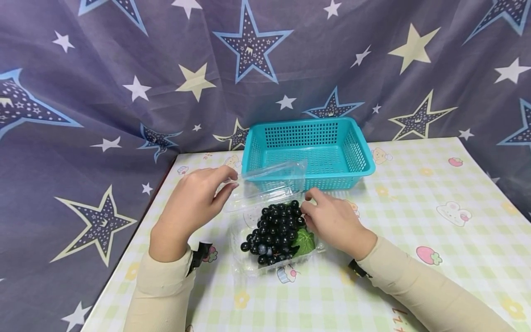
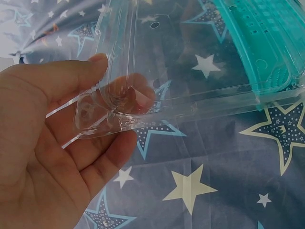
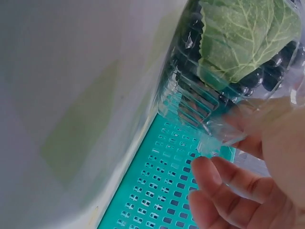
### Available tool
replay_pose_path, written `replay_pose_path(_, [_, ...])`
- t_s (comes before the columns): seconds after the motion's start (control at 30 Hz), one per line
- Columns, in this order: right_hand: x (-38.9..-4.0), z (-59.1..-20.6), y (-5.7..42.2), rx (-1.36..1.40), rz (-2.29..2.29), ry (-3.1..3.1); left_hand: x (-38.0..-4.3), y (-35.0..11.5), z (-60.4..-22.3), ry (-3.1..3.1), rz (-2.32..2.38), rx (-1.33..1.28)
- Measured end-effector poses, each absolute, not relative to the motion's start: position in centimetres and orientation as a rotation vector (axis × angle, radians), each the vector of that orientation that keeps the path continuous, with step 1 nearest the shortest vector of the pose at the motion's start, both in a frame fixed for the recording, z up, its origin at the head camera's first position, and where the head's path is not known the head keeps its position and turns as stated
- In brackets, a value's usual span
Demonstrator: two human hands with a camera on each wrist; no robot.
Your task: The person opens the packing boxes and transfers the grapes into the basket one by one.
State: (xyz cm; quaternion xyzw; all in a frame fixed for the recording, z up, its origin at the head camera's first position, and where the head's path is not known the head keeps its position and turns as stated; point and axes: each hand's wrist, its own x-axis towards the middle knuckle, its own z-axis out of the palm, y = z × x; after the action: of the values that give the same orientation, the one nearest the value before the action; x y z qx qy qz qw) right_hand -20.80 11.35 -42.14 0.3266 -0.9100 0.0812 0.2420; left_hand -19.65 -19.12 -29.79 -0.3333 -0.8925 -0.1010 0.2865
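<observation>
A clear plastic clamshell box point(image 1: 249, 265) lies opened on the table, with a bunch of dark grapes point(image 1: 275, 230) and a green leaf point(image 1: 304, 242) in its base. The raised lid point(image 1: 269, 186) leans back toward the blue-green basket. My left hand point(image 1: 192, 205) pinches a corner of that lid point(image 2: 167, 102), its fingers showing through the plastic in the left wrist view. At the far right corner of the box, my right hand point(image 1: 333, 221) grips the edge beside the grapes. In the right wrist view its thumb lies against the plastic and its curled fingers point(image 3: 238, 183) stand just outside the corner.
A blue-green perforated basket point(image 1: 307, 180) stands right behind the box, near the table's back edge. Under everything is a checked tablecloth point(image 1: 415, 207) with cartoon prints. A dark star-patterned curtain point(image 1: 166, 55) hangs behind and along the left side.
</observation>
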Motion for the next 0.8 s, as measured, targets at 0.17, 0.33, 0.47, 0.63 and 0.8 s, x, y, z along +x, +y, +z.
replay_pose_path(0.17, [-20.81,-42.12,11.38,0.874,0.225,-2.494,-19.59,-19.12,-29.73,-2.384,-0.267,-0.89])
replay_pose_path(0.33, [-20.78,-42.09,11.32,0.862,0.228,-2.52,-19.56,-19.12,-29.68,-2.384,-0.259,-0.888])
replay_pose_path(0.47, [-20.68,-42.05,11.17,0.869,0.252,-2.573,-19.57,-19.13,-29.68,-2.385,-0.257,-0.887])
replay_pose_path(0.63, [-20.32,-41.94,10.9,0.897,0.308,-2.654,-19.66,-19.12,-29.85,-2.382,-0.258,-0.893])
replay_pose_path(0.8, [-20.04,-41.89,10.75,0.918,0.267,-2.616,-19.74,-19.11,-30.05,-2.373,-0.254,-0.905])
